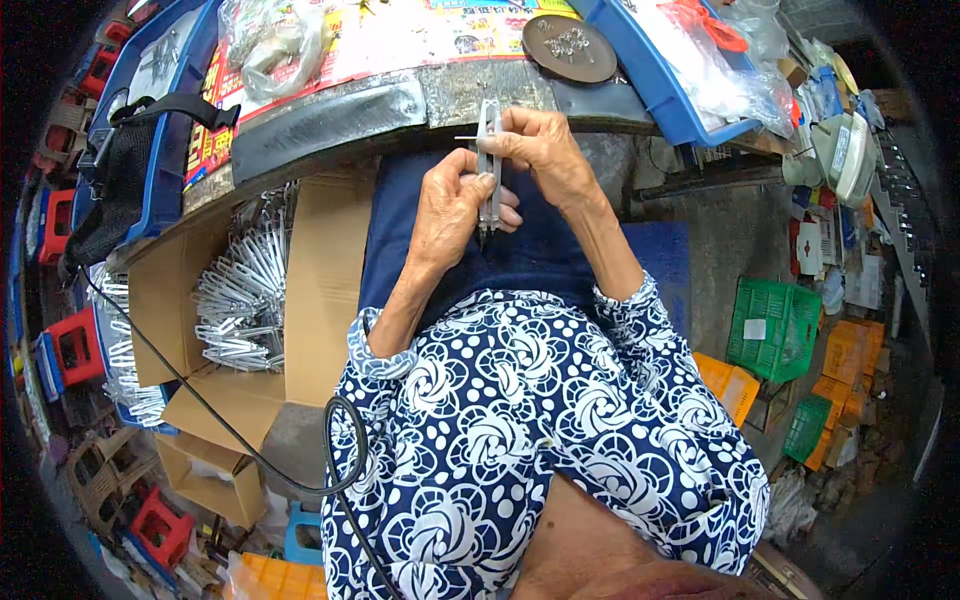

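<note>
While gripped—two hands point(500, 180), perhaps one metal clip point(488, 165)

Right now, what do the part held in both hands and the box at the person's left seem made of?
The part looks like bare metal: thin, silvery, shiny. The box looks like plain brown cardboard, matte, with folded flaps. It holds similar silvery pieces, probably metal too.

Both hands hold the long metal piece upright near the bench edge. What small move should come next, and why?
Probably push the thin pin further in through the top of the metal piece. The pin sticks out to the left there, the right hand pinches that top end, and the left hand steadies the piece lower down.
</note>
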A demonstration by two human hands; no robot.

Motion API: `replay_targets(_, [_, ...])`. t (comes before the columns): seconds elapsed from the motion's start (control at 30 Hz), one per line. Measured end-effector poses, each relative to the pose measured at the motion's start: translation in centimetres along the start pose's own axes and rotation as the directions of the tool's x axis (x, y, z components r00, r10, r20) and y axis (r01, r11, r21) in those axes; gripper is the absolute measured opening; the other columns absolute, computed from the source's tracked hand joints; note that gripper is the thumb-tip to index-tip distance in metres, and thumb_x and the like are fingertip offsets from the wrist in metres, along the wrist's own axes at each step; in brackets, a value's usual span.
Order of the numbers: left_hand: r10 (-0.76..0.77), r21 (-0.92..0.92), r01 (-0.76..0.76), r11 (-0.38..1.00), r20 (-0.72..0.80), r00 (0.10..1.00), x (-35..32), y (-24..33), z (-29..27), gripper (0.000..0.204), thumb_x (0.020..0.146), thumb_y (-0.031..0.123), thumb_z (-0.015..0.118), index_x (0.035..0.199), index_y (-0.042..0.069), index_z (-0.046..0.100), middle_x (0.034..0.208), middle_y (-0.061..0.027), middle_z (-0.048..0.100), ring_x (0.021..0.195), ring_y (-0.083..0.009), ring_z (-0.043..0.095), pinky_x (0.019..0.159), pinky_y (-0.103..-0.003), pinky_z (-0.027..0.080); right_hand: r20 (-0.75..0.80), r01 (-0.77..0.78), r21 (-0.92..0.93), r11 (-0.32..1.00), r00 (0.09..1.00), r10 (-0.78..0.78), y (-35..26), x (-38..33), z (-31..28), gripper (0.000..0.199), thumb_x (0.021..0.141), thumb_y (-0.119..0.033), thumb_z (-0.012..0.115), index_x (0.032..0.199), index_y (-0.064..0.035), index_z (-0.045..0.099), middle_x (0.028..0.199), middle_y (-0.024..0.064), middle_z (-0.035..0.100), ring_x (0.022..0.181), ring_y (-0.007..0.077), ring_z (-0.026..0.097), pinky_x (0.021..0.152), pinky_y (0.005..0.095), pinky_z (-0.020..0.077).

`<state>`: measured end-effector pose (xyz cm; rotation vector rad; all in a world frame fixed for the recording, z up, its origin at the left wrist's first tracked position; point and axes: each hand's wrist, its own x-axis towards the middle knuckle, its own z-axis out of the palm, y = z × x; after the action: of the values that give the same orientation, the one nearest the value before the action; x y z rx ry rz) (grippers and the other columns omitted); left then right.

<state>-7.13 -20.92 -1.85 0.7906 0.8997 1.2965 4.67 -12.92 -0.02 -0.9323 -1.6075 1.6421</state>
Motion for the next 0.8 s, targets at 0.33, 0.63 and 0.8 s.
replay_targets(0.33, [-0.062, -0.009, 0.062, 0.998, 0.025, 0.998, 0.1, -0.1, 0.1, 0.012, 0.082, 0.005, 0.041, 0.088, -0.005, 0.043, 0.067, -0.0162, 0.057, 0.054, -0.0206, 0.060, 0.049, -0.030, 0.052, 0.108, -0.110, 0.051, 0.993, 0.989, 0.104, 0.3, -0.4, -1.3, 0.025, 0.076, -0.029, 0.062, 0.069, -0.0044, 0.059, 0.056, -0.0030, 0.049, 0.047, 0.0032, 0.037, 0.041, 0.0188, 0.0273])
replay_targets(0.63, [-0.048, -0.017, 0.049, 0.999, 0.087, 0.995, -0.2, -0.5, -0.2, 0.016, 0.082, 0.007, 0.043, 0.091, -0.006, 0.043, 0.070, -0.0168, 0.057, 0.057, -0.0207, 0.060, 0.052, -0.030, 0.052, 0.142, -0.051, -0.020, 0.999, 0.988, 0.053, 0.8, -0.5, -2.0, 0.017, 0.077, -0.021, 0.059, 0.073, -0.0047, 0.057, 0.062, -0.0037, 0.050, 0.052, 0.0021, 0.037, 0.045, 0.0163, 0.0267])
replay_targets(0.8, [-0.072, -0.061, 0.077, 0.995, 0.084, 0.994, -0.3, -0.7, -0.4, 0.016, 0.081, 0.006, 0.043, 0.091, -0.006, 0.043, 0.071, -0.0178, 0.057, 0.057, -0.0218, 0.060, 0.053, -0.031, 0.053, 0.191, -0.159, 0.026, 0.987, 0.970, 0.152, 0.4, -0.8, -2.1, 0.031, 0.080, -0.035, 0.055, 0.067, -0.0065, 0.058, 0.056, -0.0053, 0.044, 0.048, 0.0027, 0.034, 0.043, 0.0171, 0.0243])
